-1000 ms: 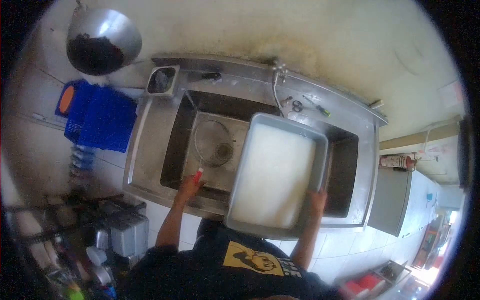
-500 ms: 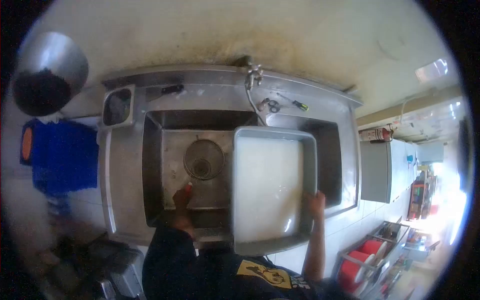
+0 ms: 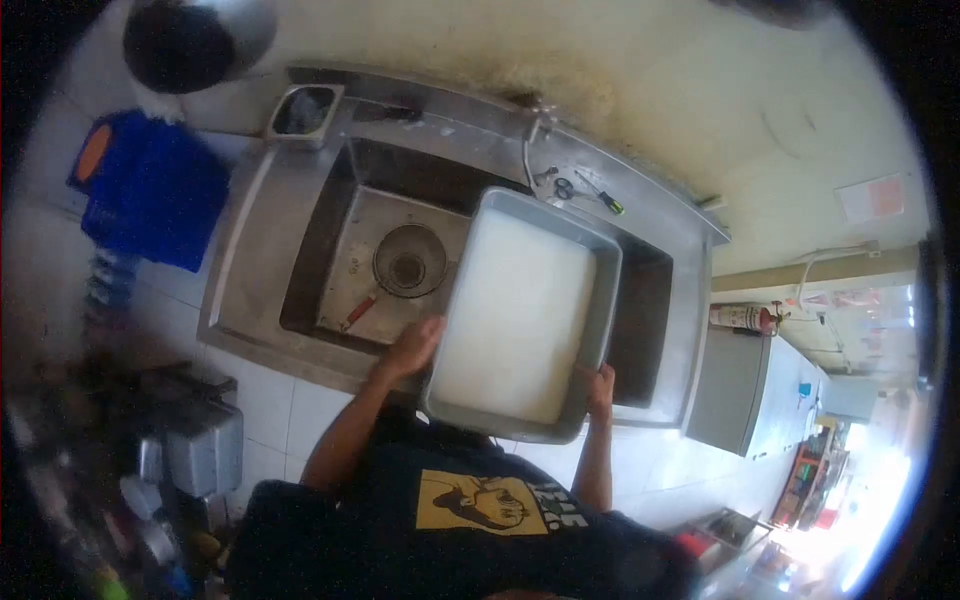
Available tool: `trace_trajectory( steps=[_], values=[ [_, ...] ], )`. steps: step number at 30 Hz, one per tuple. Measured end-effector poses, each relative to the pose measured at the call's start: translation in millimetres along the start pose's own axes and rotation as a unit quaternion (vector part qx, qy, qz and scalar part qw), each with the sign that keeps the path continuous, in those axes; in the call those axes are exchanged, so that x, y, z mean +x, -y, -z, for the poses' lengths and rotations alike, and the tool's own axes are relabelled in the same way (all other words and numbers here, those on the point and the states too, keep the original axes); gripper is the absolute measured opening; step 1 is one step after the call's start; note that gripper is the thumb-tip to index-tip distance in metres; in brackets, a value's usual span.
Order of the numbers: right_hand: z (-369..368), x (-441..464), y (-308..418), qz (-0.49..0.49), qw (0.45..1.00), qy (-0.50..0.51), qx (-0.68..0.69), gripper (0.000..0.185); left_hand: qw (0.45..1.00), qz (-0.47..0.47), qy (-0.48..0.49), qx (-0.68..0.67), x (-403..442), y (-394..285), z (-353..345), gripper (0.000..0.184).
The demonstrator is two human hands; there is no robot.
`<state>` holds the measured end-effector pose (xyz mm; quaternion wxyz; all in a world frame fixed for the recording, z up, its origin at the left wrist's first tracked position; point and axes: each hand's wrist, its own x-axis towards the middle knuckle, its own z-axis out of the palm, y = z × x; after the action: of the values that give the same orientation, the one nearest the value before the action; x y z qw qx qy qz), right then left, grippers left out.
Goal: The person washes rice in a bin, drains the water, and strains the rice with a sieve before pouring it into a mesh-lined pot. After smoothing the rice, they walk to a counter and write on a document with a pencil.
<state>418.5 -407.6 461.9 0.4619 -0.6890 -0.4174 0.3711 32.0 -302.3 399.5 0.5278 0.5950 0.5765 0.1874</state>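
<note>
A grey rectangular tub (image 3: 602,300) holding whitish liquid sits tilted over the middle and right part of the double sink. My right hand (image 3: 597,390) grips its right wall near the front corner. At its left side is my left hand (image 3: 415,345), fingers by the wall; whether they grip it is hard to tell. A round wire strainer (image 3: 410,260) lies in the left basin over the drain. The tool with the red handle (image 3: 358,312) rests in that basin, in front of the strainer.
Behind the tub are a faucet (image 3: 540,122), scissors (image 3: 564,188) and a screwdriver (image 3: 605,198). A metal container (image 3: 304,112) stands at the counter's back left. Blue crates (image 3: 160,190) are left, a fire extinguisher (image 3: 742,318) right, metal pans (image 3: 203,450) lower left.
My left hand has let go of the red-handled tool, now lying in the left basin, and has moved right to the tub's side. The view has tilted. My right hand stays on the tub.
</note>
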Motion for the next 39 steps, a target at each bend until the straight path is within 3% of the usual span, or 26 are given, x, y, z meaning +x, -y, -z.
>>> trace_trajectory(
  steps=[1,3,7,10,12,15,22,27,29,32,39],
  values=[
    [4,2,-7,0.005,1.000,0.008,0.004,0.022,0.996,-0.038,-0.041,0.065,-15,-5,-21,0.072],
    [13,7,-31,-0.094,0.995,0.038,-0.009,0.026,0.995,-0.006,-0.074,0.073,-31,-31,-26,0.069],
    [12,-7,-37,-0.019,0.998,0.029,0.052,0.023,0.988,-0.001,-0.131,0.087,-45,-31,-25,0.058],
    [16,-20,-40,-0.057,0.998,0.011,-0.003,0.021,0.983,-0.029,-0.137,0.118,-59,-33,-22,0.057],
    [21,-26,-74,-0.051,0.997,-0.005,0.051,0.020,0.982,-0.024,-0.145,0.118,-69,-34,-21,0.055],
    [1,-61,-20,-0.074,0.996,-0.003,0.056,0.021,0.980,-0.021,-0.158,0.123,-80,-20,-22,0.048],
    [-7,-98,-1,-0.068,0.998,-0.001,0.000,0.023,0.979,-0.052,-0.180,0.085,-116,-4,-10,0.037],
    [-10,-121,-9,-0.052,0.998,-0.019,0.007,0.023,0.984,-0.040,-0.160,0.073,-131,1,1,0.038],
    [-9,-125,-8,-0.031,0.996,-0.026,-0.083,0.023,0.988,-0.024,-0.140,0.058,-135,2,5,0.038],
    [-7,-133,-5,-0.031,0.997,0.005,-0.074,0.026,0.983,-0.031,-0.148,0.102,-133,20,1,0.041],
    [-8,-139,-12,-0.036,0.994,-0.044,-0.090,0.029,0.985,-0.058,-0.144,0.071,-147,18,13,0.048]
  ],
)
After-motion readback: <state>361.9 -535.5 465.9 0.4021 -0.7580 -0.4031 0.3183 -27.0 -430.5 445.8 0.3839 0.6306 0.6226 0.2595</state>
